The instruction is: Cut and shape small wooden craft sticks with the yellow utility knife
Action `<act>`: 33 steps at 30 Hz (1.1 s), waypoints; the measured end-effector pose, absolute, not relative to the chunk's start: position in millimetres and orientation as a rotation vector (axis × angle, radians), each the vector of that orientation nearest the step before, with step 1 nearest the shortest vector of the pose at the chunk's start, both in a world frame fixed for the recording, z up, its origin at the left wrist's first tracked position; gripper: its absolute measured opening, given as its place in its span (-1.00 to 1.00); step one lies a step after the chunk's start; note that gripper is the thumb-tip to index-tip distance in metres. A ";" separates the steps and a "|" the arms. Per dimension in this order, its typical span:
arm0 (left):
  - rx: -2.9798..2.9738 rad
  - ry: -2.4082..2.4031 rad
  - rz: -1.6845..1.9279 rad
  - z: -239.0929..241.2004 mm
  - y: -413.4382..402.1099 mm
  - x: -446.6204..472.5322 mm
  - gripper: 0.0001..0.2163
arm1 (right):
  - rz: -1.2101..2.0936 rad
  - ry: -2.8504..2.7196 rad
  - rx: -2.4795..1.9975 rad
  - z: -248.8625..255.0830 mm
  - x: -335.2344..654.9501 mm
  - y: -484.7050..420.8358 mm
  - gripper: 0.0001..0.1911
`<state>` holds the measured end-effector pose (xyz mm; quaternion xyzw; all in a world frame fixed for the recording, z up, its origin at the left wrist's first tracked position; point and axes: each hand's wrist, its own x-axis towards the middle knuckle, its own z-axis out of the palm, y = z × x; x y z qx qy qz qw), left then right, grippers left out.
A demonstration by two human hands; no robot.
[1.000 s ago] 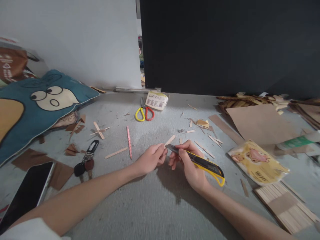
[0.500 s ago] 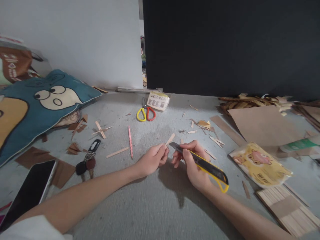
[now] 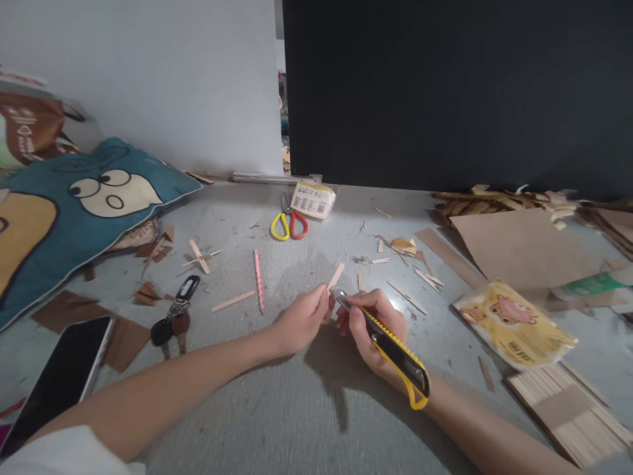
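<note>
My left hand [image 3: 301, 320] pinches a thin wooden stick [image 3: 336, 276] that points up and away from me over the grey floor. My right hand [image 3: 373, 326] grips a yellow and black utility knife [image 3: 393, 349], its tip right beside the stick near my left fingertips. Both hands are closed and almost touch each other. The lower part of the stick is hidden in my fingers.
Around lie a pink pencil [image 3: 257, 280], loose sticks [image 3: 232, 301], yellow-red scissors [image 3: 288, 224], keys [image 3: 173, 316], a phone [image 3: 54, 379], a blue cushion [image 3: 74, 211], a yellow packet [image 3: 512, 323], brown card sheets [image 3: 519, 247] and a stack of sticks [image 3: 568, 412].
My right hand has turned the knife steeper and drawn it closer, its tail now pointing toward me. The blade tip has come in against the stick. My left hand barely moved.
</note>
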<state>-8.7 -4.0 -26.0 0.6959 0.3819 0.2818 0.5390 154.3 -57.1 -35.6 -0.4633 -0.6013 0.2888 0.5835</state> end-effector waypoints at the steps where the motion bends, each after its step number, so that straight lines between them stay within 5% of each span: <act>1: 1.668 0.913 0.665 -26.2 -4.1 -9.0 -0.59 | 0.653 -1.416 -1.092 -35.1 154.5 -57.4 -0.95; 11: 1.732 0.932 0.639 -26.7 -4.2 -10.9 -0.59 | 0.510 -1.552 -1.173 -38.1 157.6 -61.0 -0.94; 21: 1.546 0.845 0.612 -25.1 -1.5 -9.7 -0.60 | 0.958 -1.241 -1.037 -19.9 154.7 -55.0 -0.75; 33: 1.417 0.807 0.625 -26.4 0.5 -7.5 -0.64 | 1.196 -1.032 -0.986 -25.6 153.5 -50.6 -0.76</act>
